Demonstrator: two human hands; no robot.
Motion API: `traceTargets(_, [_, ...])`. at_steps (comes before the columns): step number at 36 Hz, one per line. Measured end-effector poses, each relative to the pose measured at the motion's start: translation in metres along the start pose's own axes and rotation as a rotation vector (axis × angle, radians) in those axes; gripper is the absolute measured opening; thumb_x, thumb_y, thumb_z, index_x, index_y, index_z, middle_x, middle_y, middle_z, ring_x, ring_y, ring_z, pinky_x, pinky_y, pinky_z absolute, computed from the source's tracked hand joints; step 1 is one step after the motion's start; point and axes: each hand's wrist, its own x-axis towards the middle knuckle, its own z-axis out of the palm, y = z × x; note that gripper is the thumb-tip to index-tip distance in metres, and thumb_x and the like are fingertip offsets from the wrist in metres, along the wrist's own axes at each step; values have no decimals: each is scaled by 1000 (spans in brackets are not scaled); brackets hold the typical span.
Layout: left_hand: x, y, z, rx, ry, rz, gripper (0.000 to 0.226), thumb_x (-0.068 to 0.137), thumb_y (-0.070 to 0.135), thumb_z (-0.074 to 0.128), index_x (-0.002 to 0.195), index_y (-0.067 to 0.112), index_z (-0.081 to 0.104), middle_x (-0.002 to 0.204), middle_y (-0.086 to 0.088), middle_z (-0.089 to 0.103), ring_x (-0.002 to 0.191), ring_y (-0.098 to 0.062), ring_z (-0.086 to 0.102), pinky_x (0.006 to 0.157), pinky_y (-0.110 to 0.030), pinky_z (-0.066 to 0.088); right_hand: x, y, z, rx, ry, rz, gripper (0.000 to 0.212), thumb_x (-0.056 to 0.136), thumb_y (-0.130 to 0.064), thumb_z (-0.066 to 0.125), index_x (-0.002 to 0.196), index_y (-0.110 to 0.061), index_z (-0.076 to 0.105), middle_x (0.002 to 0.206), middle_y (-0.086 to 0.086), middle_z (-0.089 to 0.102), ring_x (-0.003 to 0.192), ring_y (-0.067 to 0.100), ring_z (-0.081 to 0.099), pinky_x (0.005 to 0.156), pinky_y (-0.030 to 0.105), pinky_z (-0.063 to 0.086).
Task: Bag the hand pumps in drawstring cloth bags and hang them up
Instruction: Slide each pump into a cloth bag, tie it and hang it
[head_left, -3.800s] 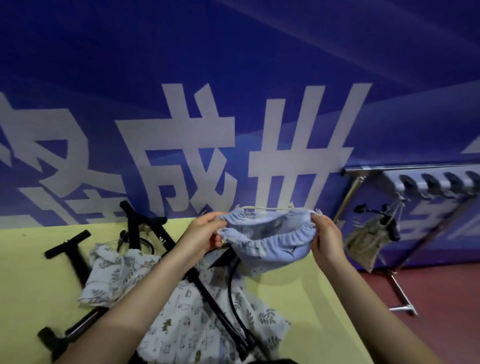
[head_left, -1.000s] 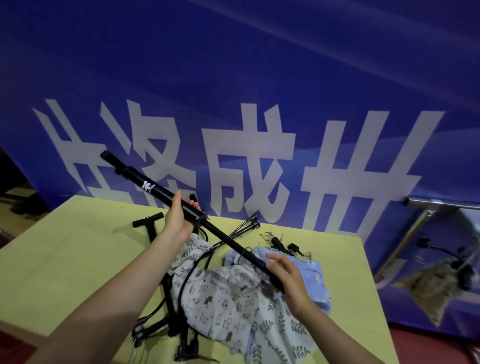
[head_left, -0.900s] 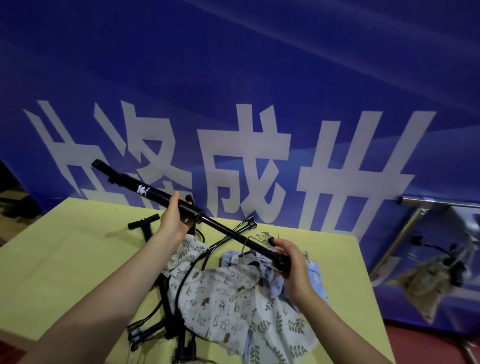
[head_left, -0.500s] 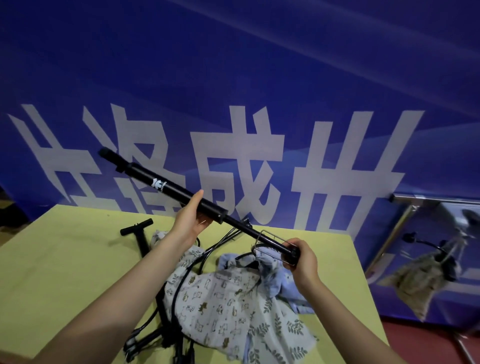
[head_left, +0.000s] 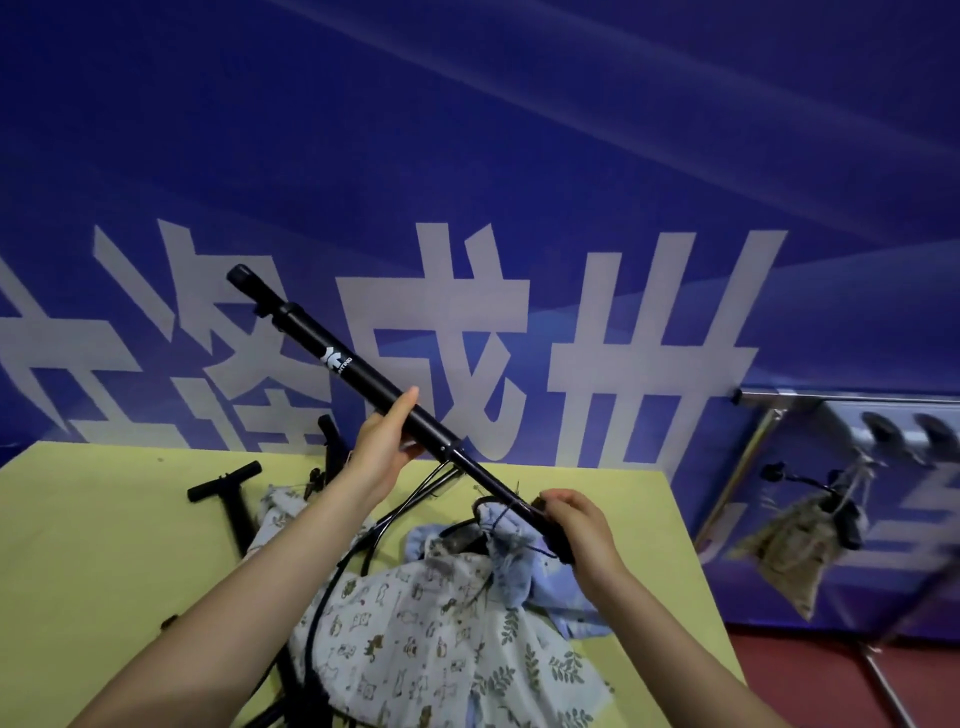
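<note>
A black hand pump is held in the air above the desk, slanting from upper left down to lower right. The left hand grips its barrel near the middle, thumb lying along the tube and fingers wrapped underneath. The right hand curls round the pump's lower end, so that end is mostly covered and its shape is hard to make out. A thin wire piece and a dark cord hang off the rod just left of the right hand.

Below the pump, a light blue cloth bag lies crumpled on the desk, partly under a white printed cloth bag spread toward the near edge. Black hoses loop out from under the cloths. A second pump with a T-handle lies on the desk to the left, its lower part hidden by the left forearm and the cloth.

Behind the desk stands a blue wall banner with large white characters. At the far right, a metal rack carries a beige bagged pump hanging from it, blurred; the rack is cut off by the frame edge.
</note>
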Motion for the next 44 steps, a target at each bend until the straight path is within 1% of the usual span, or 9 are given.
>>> traceTargets(9, [3,-3,-16,-39,215,-16,36,91,22,65,118,3,51,100,-10,63,98,-24,64,82,-35,55,-6,10,0,267,131,-130,34,97,1,46,130,-9,50,125,9,51,121,22,49,95,33,44])
traceTargets(14, [-12,-11,-29,-69,221,-9,33,91,21,65,116,3,54,102,-10,65,104,-25,64,78,-32,54,-11,12,3,358,79,-30,32,98,0,40,124,-8,57,99,11,58,75,15,54,54,12,45])
traceTargets(22, [-41,-23,-32,62,216,10,46,91,30,64,129,8,49,112,-6,63,109,-21,61,95,-39,52,-25,30,30,207,-55,1,46,89,7,31,110,-19,63,108,1,58,97,17,55,77,31,43])
traceTargets(26, [-53,-29,-33,110,154,0,38,93,31,61,124,9,52,113,-7,63,106,-19,63,87,-33,56,-30,38,29,239,-60,45,49,90,6,31,114,-21,64,74,-1,51,51,4,48,49,16,35])
traceTargets(28, [-59,-32,-32,102,123,5,33,95,29,59,122,12,52,113,-7,63,98,-14,66,72,-24,58,-31,40,30,324,-59,54,49,90,7,30,116,-16,64,86,4,56,66,12,50,59,21,39])
traceTargets(33, [-74,-41,-28,76,106,-3,13,97,27,56,107,19,53,101,-2,61,94,-14,65,72,-25,58,-33,44,31,407,-68,47,41,96,2,33,125,-8,60,96,12,54,92,31,47,74,35,41])
traceTargets(37, [-78,-45,-31,17,87,-19,20,95,23,57,111,11,54,98,-5,63,95,-18,67,77,-33,57,-40,50,27,98,-49,-55,33,100,-19,43,131,-25,53,133,1,54,121,20,51,102,42,43])
traceTargets(40, [-74,-43,-37,31,90,-3,20,94,21,60,107,6,56,96,-7,65,90,-18,70,83,-38,57,-47,50,25,-33,-54,-115,38,102,-22,45,140,-21,44,136,-7,46,123,8,43,99,27,35])
traceTargets(44, [-68,-42,-36,11,107,35,23,94,19,60,111,5,56,96,-6,65,87,-15,70,80,-35,58,-51,54,24,-36,-52,42,35,98,-39,50,117,-13,64,108,9,67,92,19,65,74,32,55])
